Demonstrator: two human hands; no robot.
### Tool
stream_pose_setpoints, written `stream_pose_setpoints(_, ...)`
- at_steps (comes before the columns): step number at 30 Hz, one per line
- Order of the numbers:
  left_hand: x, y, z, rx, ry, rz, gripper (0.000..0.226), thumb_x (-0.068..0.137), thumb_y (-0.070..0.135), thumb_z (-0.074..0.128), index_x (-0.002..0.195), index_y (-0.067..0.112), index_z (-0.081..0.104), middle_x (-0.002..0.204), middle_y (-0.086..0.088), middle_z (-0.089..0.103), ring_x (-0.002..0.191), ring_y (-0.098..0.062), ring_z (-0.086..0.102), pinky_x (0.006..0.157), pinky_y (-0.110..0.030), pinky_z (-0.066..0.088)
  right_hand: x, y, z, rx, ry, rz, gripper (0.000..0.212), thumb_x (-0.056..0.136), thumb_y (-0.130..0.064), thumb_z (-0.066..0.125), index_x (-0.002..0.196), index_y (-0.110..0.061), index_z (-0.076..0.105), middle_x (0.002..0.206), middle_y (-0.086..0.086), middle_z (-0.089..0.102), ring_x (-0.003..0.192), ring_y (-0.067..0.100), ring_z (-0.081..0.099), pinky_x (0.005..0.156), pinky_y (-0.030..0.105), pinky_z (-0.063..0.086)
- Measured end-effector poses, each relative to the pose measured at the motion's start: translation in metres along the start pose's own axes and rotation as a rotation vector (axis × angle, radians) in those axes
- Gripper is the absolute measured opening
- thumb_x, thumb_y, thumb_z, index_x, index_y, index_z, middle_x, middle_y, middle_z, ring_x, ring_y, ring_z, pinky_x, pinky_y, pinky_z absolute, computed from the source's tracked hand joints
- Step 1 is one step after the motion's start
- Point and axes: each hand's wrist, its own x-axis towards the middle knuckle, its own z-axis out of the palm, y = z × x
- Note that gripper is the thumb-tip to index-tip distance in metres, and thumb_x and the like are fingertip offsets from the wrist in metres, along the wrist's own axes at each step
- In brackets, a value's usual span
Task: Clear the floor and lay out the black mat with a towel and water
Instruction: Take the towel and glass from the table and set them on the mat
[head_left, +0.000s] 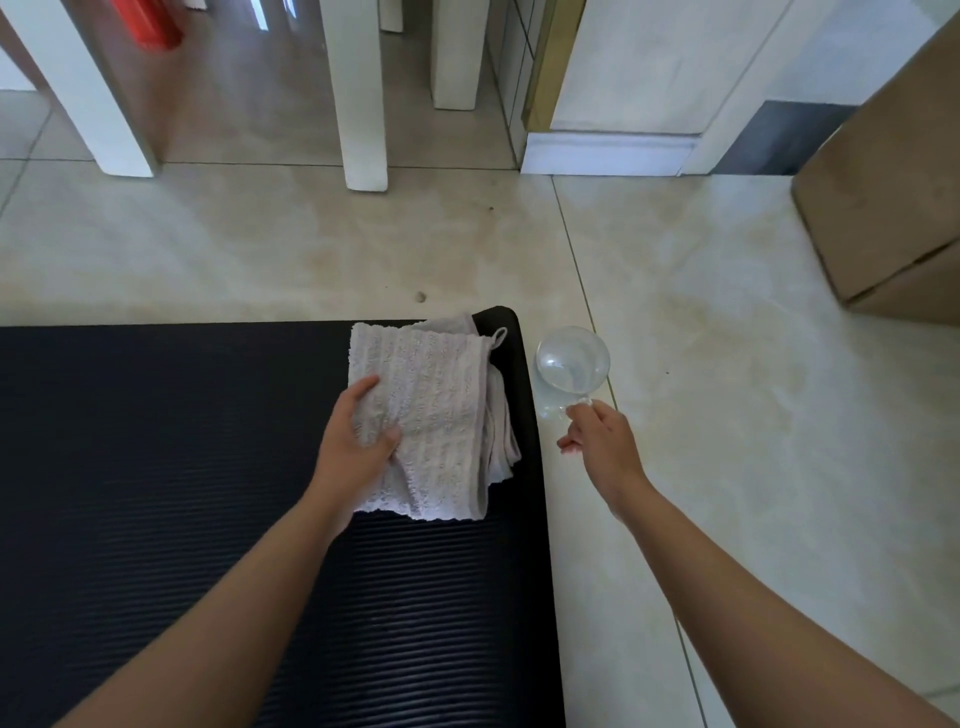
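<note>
Head view | left grip (358, 441) held folded towel (431, 410) on mat (208, 519) corner, centre frame | right grip (597, 441) pinched water glass (571, 364) handle, at floor (753, 389) just right of mat | likely needed: glass seated flat before release, towel squared.

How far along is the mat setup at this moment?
Done: black mat lies flat on the tile floor. In hand: left hand grips the folded towel on the mat's corner; right hand pinches the handle of the glass beside the mat. Left: release both.

I can read no lettering from here, none on the cardboard box (883, 197), the towel (441, 395), or the black mat (156, 467)
</note>
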Motion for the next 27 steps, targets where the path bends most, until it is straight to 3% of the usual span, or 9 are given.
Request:
stream_pose_setpoints(5,0.008,0.003,0.006,0.259,0.036,0.002,0.063,0.088,0.009,0.064,0.136,0.043,0.040,0.144,-0.003,0.030,0.128,-0.025,0.041,0.105,-0.045,0.042,0.020,-0.011,-0.002,0.012,-0.003,0.001,0.027,0.092,-0.017,0.045,0.066,-0.013,0.044,0.060,0.000,0.039,0.060,0.020,0.055,0.073,0.038,0.044)
stream_pose_setpoints(8,-0.001,0.000,0.012,0.870,0.107,0.225,0.065,0.093,0.019,0.057,0.145,0.041,0.025,0.161,-0.006,0.000,0.147,-0.034,0.005,0.117,-0.052,0.015,0.035,-0.020,-0.008,0.031,-0.017,0.020,0.022,0.092,-0.017,0.045,0.071,-0.014,0.049,0.062,0.002,0.040,0.054,0.017,0.053,0.083,0.049,0.050)
stream_pose_setpoints(10,-0.009,-0.004,0.018,1.141,-0.052,0.421,0.060,0.098,0.032,0.042,0.149,0.043,0.012,0.162,-0.003,-0.010,0.148,-0.031,-0.015,0.119,-0.054,0.000,0.044,-0.023,-0.012,0.014,-0.024,0.021,0.020,0.092,-0.018,0.045,0.074,-0.014,0.051,0.066,0.004,0.043,0.055,0.017,0.055,0.090,0.052,0.050)
stream_pose_setpoints(13,-0.020,-0.005,0.028,1.251,-0.260,0.394,0.065,0.087,0.070,0.015,0.147,0.051,-0.003,0.159,0.006,-0.022,0.143,-0.024,-0.030,0.116,-0.052,-0.017,0.050,-0.026,-0.017,-0.011,-0.027,0.030,0.014,0.093,-0.020,0.046,0.081,-0.013,0.050,0.082,0.009,0.054,0.066,0.020,0.062,0.090,0.047,0.050)
stream_pose_setpoints(16,-0.019,-0.013,0.036,1.376,-0.248,0.401,0.075,0.078,0.081,0.006,0.143,0.052,-0.016,0.158,0.002,-0.028,0.141,-0.030,-0.034,0.113,-0.059,-0.018,0.033,-0.020,-0.018,-0.157,0.121,-0.014,0.033,0.090,-0.031,0.056,0.113,-0.011,0.045,0.125,0.010,0.051,0.094,0.023,0.062,0.086,0.040,0.048)
stream_pose_setpoints(18,-0.018,-0.019,0.041,1.404,-0.222,0.403,0.075,0.077,0.081,0.004,0.143,0.052,-0.018,0.158,-0.001,-0.028,0.140,-0.034,-0.034,0.110,-0.062,-0.018,-0.003,-0.005,-0.014,-0.374,0.346,-0.272,0.054,0.089,-0.034,0.058,0.132,-0.007,0.038,0.139,0.010,0.042,0.117,0.026,0.052,0.094,0.038,0.042)
stream_pose_setpoints(20,-0.016,-0.021,0.047,1.413,-0.199,0.420,0.076,0.078,0.079,0.002,0.145,0.050,-0.018,0.158,-0.003,-0.027,0.141,-0.037,-0.032,0.109,-0.064,-0.018,-0.057,0.021,0.004,-0.644,0.231,-0.646,0.060,0.090,-0.034,0.055,0.141,-0.009,0.036,0.148,0.011,0.040,0.136,0.026,0.039,0.108,0.037,0.034)
stream_pose_setpoints(22,-0.015,-0.024,0.051,1.425,-0.161,0.451,0.075,0.079,0.077,0.001,0.146,0.047,-0.017,0.159,-0.005,-0.024,0.143,-0.037,-0.027,0.111,-0.064,-0.015,-0.103,0.060,0.023,-0.921,-0.031,-0.826,0.058,0.093,-0.040,0.048,0.144,-0.014,0.039,0.154,0.006,0.035,0.144,0.020,0.029,0.114,0.038,0.026)
stream_pose_setpoints(27,-0.022,-0.034,0.058,1.400,-0.124,0.523,0.071,0.090,0.068,0.006,0.152,0.036,-0.008,0.162,-0.006,-0.014,0.148,-0.031,-0.013,0.119,-0.054,-0.005,-0.103,0.115,0.027,-1.245,-0.149,-0.659,0.061,0.097,-0.045,0.035,0.147,-0.011,0.034,0.156,0.008,0.031,0.145,0.022,0.027,0.115,0.047,0.014)
